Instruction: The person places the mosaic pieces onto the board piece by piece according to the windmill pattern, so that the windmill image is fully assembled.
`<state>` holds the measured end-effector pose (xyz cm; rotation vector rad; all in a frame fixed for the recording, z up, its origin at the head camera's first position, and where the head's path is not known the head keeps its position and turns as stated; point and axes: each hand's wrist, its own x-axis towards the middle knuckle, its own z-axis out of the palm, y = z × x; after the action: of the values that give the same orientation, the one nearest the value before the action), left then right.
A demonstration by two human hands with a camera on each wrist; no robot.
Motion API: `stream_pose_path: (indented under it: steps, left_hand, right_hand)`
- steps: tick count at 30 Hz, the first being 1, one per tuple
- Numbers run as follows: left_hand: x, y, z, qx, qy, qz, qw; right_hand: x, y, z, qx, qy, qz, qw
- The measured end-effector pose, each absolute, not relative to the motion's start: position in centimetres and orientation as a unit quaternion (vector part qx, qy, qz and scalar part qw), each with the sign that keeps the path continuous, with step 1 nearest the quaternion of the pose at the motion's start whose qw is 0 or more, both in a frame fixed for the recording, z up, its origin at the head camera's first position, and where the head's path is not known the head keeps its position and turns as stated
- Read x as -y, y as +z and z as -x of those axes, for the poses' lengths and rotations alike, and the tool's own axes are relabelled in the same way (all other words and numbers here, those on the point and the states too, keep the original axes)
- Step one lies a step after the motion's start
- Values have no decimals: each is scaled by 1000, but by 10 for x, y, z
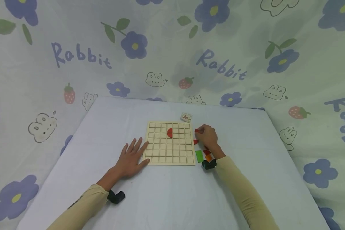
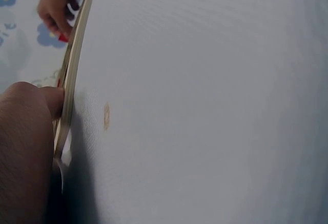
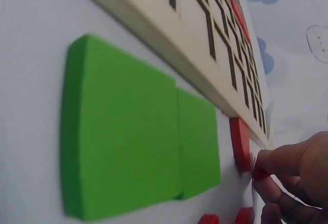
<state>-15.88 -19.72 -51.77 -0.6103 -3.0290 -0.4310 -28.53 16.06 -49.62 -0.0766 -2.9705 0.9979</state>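
A pale wooden board with a square grid lies on the white table. Two red quarter-circle pieces sit side by side on it, making a half disc. My left hand rests at the board's left edge with its fingers spread, the thumb touching the near corner. Right of the board, my right hand pinches a red piece between thumb and fingers. Near it lie a loose red piece, more red pieces, green pieces and an orange piece.
A small card or tile with a red picture lies just beyond the board's far edge. The white tabletop stretches around the board. Behind it hangs a cloth printed with flowers and rabbits.
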Motion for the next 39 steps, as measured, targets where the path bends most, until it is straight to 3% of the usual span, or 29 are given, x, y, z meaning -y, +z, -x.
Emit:
stream_pose_path:
  steps: [12, 23, 31, 39]
  left_hand:
    - [197, -518, 157, 971, -136, 195, 13]
    - [196, -515, 157, 971, -139, 194, 12]
    - [197, -516, 158, 971, -138, 193, 10]
    - [196, -518, 159, 971, -140, 194, 14]
  right_hand:
    - [-134, -489, 284, 935, 354, 0, 9]
    - [-112, -485, 281, 910, 399, -112, -37]
    - [-97, -484, 285, 924, 333, -180, -60]
    - [-89, -487, 287, 934, 260, -243, -30]
